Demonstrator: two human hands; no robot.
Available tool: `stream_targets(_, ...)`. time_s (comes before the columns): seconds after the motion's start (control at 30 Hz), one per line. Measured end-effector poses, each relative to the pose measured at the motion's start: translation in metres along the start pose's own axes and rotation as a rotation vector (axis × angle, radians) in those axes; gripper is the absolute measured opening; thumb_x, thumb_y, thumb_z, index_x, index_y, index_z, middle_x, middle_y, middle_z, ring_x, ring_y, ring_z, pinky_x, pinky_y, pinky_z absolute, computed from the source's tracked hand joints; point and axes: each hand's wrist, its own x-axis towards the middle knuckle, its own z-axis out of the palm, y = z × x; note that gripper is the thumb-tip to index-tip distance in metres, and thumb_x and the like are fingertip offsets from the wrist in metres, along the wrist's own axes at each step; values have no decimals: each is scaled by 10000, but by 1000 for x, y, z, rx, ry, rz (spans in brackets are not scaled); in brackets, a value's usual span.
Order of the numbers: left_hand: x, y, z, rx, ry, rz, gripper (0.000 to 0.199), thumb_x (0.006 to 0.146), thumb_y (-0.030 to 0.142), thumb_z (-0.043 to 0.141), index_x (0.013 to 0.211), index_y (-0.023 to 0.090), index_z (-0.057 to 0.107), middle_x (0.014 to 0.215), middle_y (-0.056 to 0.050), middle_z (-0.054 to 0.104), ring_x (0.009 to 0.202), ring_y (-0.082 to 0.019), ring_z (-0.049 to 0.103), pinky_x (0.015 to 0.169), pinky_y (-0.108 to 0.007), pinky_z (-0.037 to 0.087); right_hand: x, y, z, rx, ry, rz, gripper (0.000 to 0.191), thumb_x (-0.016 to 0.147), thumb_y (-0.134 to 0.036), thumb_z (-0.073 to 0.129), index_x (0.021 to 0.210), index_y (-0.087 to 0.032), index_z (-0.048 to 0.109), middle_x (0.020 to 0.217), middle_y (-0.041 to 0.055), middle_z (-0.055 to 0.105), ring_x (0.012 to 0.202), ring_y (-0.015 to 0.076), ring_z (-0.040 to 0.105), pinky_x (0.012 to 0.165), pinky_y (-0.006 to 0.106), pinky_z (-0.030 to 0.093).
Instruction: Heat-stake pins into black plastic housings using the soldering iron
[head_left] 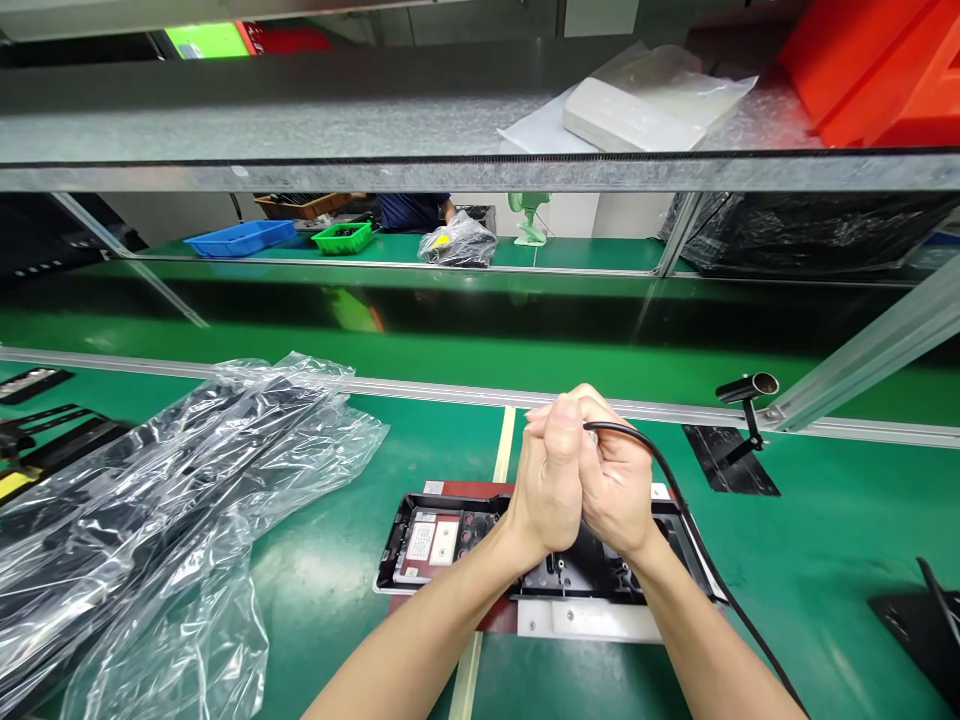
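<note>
My left hand (551, 475) and my right hand (619, 480) are closed and pressed together above a black tray-like housing (409, 510). A black cable (701, 540) comes out of the top of my right fist and runs down past my right forearm; the cable's end is hidden inside my fingers. What my left fingers hold, if anything, is hidden too. The housing lies on a dark red board (499, 618) with a white block (589, 620) along its front edge. My wrists partly cover the housing.
Long black parts in clear plastic (225, 500) lie at the left. A black stand with a metal tube (746, 385) is at the right, near a slanted post (877, 340). A metal shelf (375, 175) crosses above. Across the bench are a blue bin (244, 238) and a person's arm.
</note>
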Motion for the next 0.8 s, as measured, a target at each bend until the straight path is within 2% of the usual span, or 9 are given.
stream_targets(0.23, 0, 1, -2, 22, -5, 31, 616, 1071, 615, 199, 735, 214, 523, 824, -39, 558, 794, -196, 536, 777, -352, 459, 1, -1, 0, 7, -1, -13, 212, 1015, -273, 573, 877, -226, 726, 907, 46, 687, 877, 205, 652, 747, 342, 496)
stream_targets(0.8, 0, -2, -3, 23, -9, 47, 592, 1079, 606, 220, 737, 208, 492, 801, -15, 527, 776, -177, 510, 755, -335, 420, 1, -1, -1, -11, -13, -12, 229, 1027, -246, 537, 929, -226, 743, 950, 53, 706, 897, 203, 678, 760, 346, 519)
